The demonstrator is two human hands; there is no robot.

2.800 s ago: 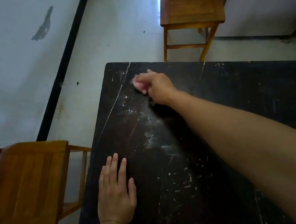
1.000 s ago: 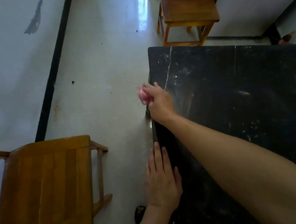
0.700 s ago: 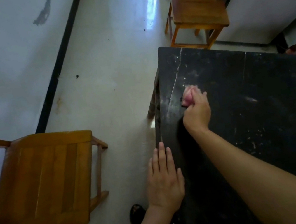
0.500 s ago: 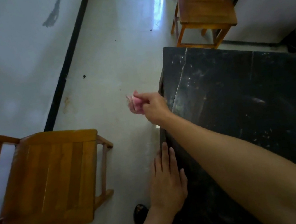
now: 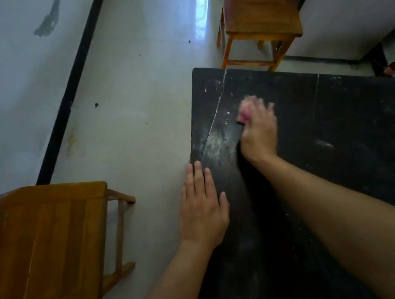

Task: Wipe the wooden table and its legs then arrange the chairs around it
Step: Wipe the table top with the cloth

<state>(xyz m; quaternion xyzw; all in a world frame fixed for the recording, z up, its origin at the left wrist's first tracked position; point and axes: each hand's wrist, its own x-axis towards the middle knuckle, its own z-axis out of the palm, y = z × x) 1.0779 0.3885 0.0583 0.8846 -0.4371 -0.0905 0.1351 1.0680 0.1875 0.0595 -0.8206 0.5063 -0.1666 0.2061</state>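
The dark, scratched wooden table point(image 5: 345, 139) fills the right side of the head view, its left edge running down the middle. My right hand point(image 5: 259, 131) grips a small pink cloth point(image 5: 246, 110) and presses it on the tabletop near the far left corner, blurred by motion. My left hand point(image 5: 204, 210) lies flat with straight fingers on the table's left edge. A whitish smear and a long crack show on the wood between the two hands.
One orange wooden chair point(image 5: 44, 253) stands on the pale floor to the left of the table. A second wooden chair point(image 5: 260, 12) stands beyond the table's far edge. A white wall with a black skirting strip point(image 5: 71, 91) runs along the left.
My right hand with the pink cloth has swung from off the table's left edge back onto the tabletop near the far corner. My left hand has stayed flat on the edge.
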